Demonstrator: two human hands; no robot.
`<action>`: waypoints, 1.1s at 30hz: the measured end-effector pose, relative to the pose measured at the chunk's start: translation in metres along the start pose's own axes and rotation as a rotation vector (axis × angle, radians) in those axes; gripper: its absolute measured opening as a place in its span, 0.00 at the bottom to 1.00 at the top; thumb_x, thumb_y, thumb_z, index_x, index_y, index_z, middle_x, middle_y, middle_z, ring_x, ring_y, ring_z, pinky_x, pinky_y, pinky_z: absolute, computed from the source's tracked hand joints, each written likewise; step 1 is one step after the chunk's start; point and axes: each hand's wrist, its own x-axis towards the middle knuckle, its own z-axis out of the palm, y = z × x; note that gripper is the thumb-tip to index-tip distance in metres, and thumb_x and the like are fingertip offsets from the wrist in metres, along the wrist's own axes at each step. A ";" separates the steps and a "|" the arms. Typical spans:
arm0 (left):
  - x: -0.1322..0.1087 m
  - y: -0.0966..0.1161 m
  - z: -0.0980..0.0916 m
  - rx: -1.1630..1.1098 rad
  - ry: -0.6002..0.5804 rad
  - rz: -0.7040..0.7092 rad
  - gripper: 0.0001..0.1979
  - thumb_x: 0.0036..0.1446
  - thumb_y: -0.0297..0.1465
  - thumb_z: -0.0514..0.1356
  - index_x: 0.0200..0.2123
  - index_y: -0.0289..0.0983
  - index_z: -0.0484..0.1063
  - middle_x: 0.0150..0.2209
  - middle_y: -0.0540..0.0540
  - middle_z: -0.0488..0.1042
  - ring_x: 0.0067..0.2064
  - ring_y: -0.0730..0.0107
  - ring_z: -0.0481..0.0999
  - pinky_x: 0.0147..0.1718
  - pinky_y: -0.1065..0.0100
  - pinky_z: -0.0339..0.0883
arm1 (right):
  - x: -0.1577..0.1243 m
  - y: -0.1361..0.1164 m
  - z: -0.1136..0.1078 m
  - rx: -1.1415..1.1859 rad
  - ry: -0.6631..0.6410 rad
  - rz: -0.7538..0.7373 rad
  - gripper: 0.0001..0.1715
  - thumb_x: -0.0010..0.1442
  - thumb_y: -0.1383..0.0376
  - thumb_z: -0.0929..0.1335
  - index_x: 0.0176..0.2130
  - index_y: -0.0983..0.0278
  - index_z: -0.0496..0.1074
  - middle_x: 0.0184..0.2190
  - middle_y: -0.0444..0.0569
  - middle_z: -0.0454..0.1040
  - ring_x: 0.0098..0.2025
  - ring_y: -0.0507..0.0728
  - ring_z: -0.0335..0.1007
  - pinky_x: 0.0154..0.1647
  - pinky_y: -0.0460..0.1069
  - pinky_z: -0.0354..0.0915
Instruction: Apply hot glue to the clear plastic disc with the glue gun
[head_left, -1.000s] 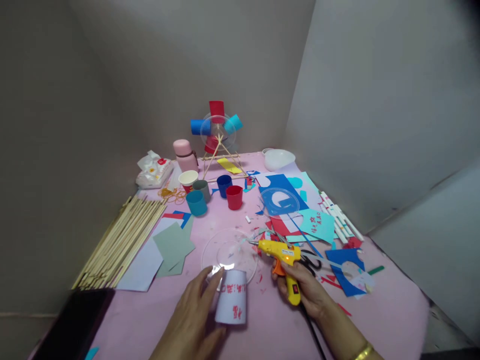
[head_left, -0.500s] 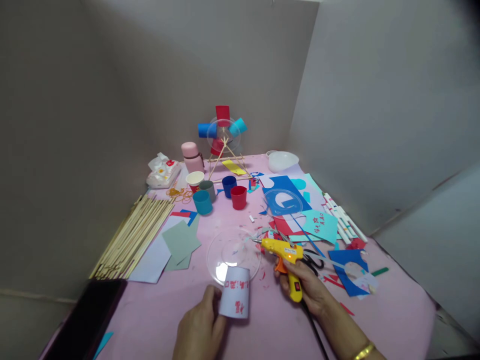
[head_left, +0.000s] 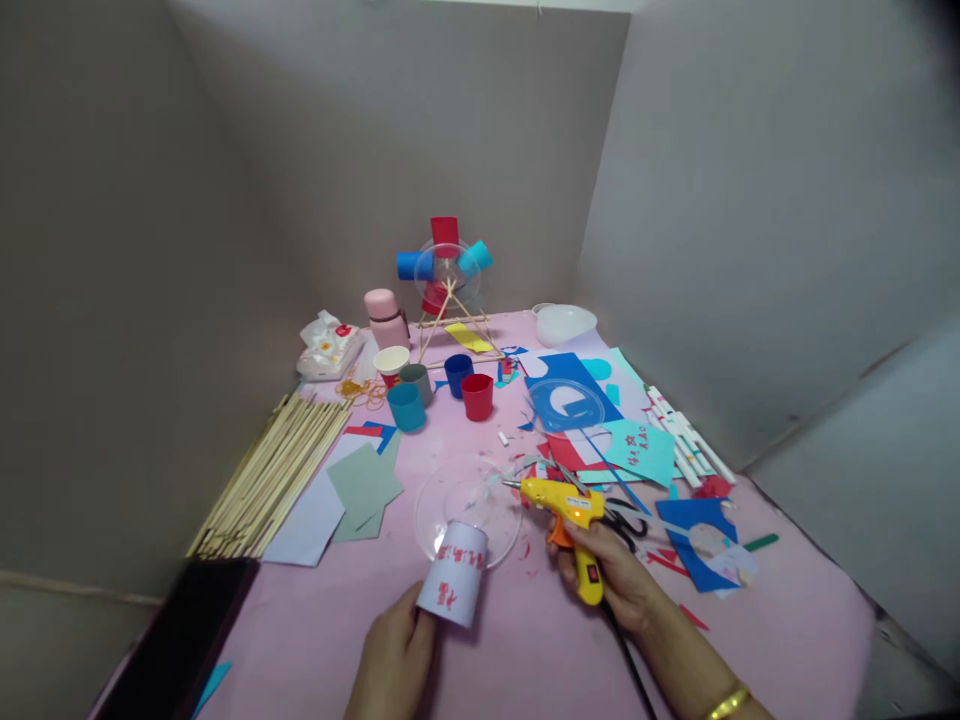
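Observation:
My left hand grips a white paper cup with red print, tilted so its base rests on the edge of a clear plastic disc lying on the pink table. My right hand holds a yellow glue gun by its handle. The nozzle points left over the disc, a little to the right of the cup and apart from it. A black cord runs from the gun back toward me.
A cup-and-stick wheel model stands at the back, with loose coloured cups in front of it. A bundle of wooden sticks lies at the left. Paper scraps, scissors and white markers lie at the right. A dark object lies at the near left.
My left hand has turned and tilted the cup, and its base has moved up onto the disc's edge. The glue gun has stayed almost still.

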 end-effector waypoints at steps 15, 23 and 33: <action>0.038 -0.007 -0.044 -0.300 0.239 -0.091 0.21 0.49 0.50 0.53 0.19 0.39 0.63 0.16 0.54 0.64 0.17 0.77 0.58 0.17 0.72 0.51 | -0.001 0.002 -0.001 -0.022 0.018 0.006 0.22 0.44 0.54 0.77 0.28 0.68 0.71 0.20 0.45 0.76 0.13 0.46 0.65 0.12 0.39 0.57; 0.057 -0.005 -0.057 -0.210 0.239 -0.115 0.20 0.52 0.49 0.51 0.20 0.40 0.61 0.13 0.56 0.62 0.14 0.76 0.58 0.16 0.73 0.49 | -0.001 0.005 -0.005 -0.040 0.020 0.014 0.19 0.47 0.56 0.76 0.30 0.68 0.73 0.23 0.47 0.78 0.15 0.46 0.66 0.13 0.39 0.59; 0.043 -0.015 -0.070 0.073 0.282 -0.110 0.20 0.52 0.52 0.55 0.30 0.41 0.64 0.14 0.57 0.64 0.18 0.66 0.65 0.20 0.70 0.53 | -0.002 0.004 -0.002 -0.026 0.008 0.012 0.19 0.47 0.56 0.76 0.30 0.69 0.73 0.22 0.47 0.77 0.14 0.45 0.65 0.13 0.38 0.59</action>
